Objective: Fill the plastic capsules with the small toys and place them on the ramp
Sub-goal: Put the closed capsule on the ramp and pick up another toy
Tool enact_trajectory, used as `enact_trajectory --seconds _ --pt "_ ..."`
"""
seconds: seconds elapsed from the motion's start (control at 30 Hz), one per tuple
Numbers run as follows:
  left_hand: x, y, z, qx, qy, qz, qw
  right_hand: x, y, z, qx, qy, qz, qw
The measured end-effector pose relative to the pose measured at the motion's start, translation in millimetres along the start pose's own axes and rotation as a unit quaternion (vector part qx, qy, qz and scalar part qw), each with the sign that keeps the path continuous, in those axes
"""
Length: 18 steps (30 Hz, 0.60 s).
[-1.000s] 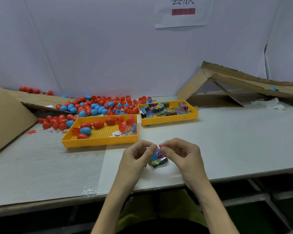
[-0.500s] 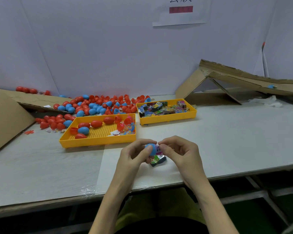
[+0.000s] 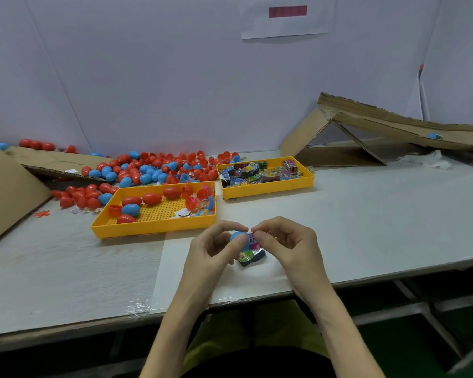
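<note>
Left of the large yellow tray (image 3: 153, 227), a cardboard sheet (image 3: 6, 186) leans on the table (image 3: 366, 214). Behind the tray lies a heap of red and blue capsules (image 3: 153, 167). In front of the tray's right corner, the left hand (image 3: 210, 252) holds a blue capsule (image 3: 238, 237) in a curled grip, thumb across its front. Its rounded end faces left and its long axis runs roughly left to right, while fingers hide its mouth. The right hand (image 3: 287, 246) pinches a printed toy packet (image 3: 253, 240) against it, and how far the packet is in cannot be told. A second packet (image 3: 250, 257) lies on the table just below. Compared with a second ago, more blue shell shows and the hands keep their place. Right of the tray a smaller tray (image 3: 268, 190) holds packets. Farther right stands the cardboard ramp (image 3: 393, 126), cut off by the frame edge.
</note>
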<state>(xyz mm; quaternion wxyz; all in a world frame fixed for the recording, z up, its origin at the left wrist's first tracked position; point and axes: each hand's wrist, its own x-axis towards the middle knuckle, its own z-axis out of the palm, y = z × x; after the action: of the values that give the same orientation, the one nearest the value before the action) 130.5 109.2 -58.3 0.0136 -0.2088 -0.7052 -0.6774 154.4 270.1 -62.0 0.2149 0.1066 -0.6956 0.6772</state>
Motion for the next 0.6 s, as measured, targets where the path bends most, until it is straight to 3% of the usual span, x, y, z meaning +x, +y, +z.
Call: enact_trajectory --seconds 0.6 --pt "1.3 -5.0 -1.6 0.016 0.008 -0.004 1.000 0.0 -1.5 0.8 0.029 0.005 0.008 1.000"
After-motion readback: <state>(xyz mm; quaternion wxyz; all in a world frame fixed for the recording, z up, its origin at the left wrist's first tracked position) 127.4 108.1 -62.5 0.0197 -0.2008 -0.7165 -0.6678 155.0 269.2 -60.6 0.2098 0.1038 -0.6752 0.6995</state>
